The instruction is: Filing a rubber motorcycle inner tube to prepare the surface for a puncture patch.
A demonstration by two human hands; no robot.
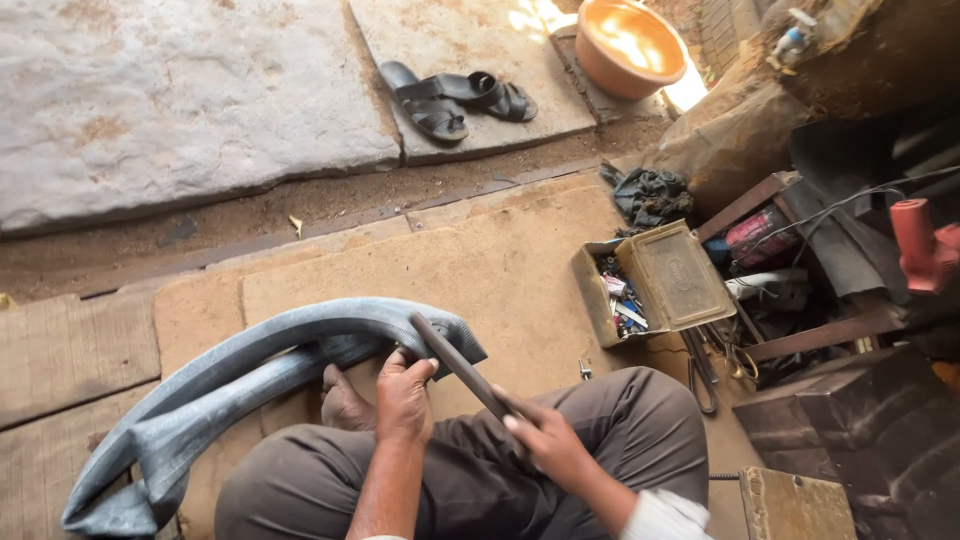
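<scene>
A long grey rubber inner tube [250,365], folded flat, curves across the floor from lower left to the middle. My left hand [405,395] presses on the tube's fold near its right end. My right hand [548,440] grips the handle of a dark flat file or rasp [455,362], whose far end lies on the tube beside my left fingers. I sit cross-legged in brown trousers, one bare foot [343,403] tucked against the tube.
An open metal toolbox [655,285] with small parts sits right of my knee. Pliers [702,372] lie on the floor beside it. Black sandals [455,98] and an orange basin [630,45] are farther off. Dark boxes and a red tool [920,245] crowd the right side.
</scene>
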